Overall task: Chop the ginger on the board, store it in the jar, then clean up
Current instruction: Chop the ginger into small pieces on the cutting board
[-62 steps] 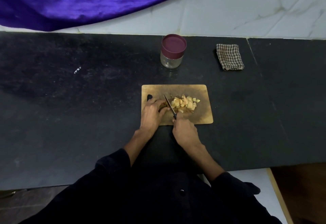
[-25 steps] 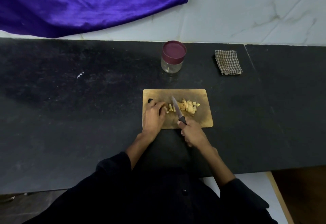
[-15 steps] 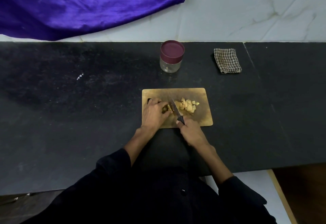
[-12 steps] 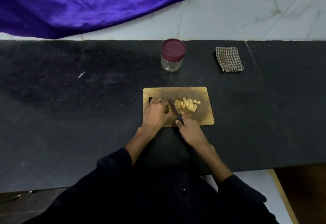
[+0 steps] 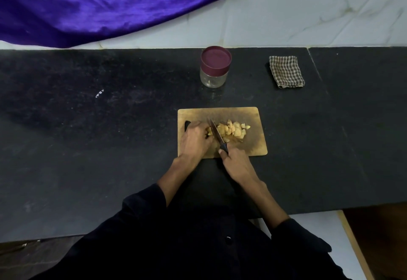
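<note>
Right hand (image 5: 236,163) gripping knife (image 5: 217,135), left hand (image 5: 196,139) steadying ginger (image 5: 231,130)

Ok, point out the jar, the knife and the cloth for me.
jar (image 5: 213,79): head view, clear glass wall below the lid.
knife (image 5: 217,132): head view, middle of the blade.
cloth (image 5: 286,71): head view, centre of the checked fabric.

- No readable text, labels, brands, numbers or signs showing anywhere in the head view.
- Small white mark (image 5: 99,93) on the black countertop (image 5: 88,147): too small and blurred to tell whether it is lettering.
</note>
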Demonstrator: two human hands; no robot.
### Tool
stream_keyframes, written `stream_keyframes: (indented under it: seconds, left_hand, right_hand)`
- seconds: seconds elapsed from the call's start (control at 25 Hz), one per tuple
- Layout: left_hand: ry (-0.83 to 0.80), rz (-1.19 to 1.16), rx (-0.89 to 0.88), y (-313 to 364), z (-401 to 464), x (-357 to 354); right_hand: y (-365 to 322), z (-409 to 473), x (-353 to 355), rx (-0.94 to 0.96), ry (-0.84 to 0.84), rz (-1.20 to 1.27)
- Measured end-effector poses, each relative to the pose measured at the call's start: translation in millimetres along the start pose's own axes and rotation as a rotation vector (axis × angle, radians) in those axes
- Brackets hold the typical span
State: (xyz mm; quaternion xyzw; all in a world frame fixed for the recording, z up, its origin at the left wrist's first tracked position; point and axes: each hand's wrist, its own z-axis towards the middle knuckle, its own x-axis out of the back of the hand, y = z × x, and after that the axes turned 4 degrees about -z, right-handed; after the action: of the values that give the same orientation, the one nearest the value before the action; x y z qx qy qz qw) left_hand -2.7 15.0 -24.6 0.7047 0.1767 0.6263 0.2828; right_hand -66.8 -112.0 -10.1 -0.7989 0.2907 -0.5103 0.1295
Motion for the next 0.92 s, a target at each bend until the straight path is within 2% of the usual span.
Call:
stream_keyframes:
  seconds: [0.48,0.92]
  left_hand:
    - [-0.05,0.047,-0.042,-3.6,6.3,-0.3]
    - [-0.026,0.127,-0.062,-2.9,7.7,0.8]
  right_hand:
    - [-3.9,-1.1,0.1,0.028,0.025,-0.139]
    - [-11.7,-7.2,-7.6,0.029,0.064,-0.237]
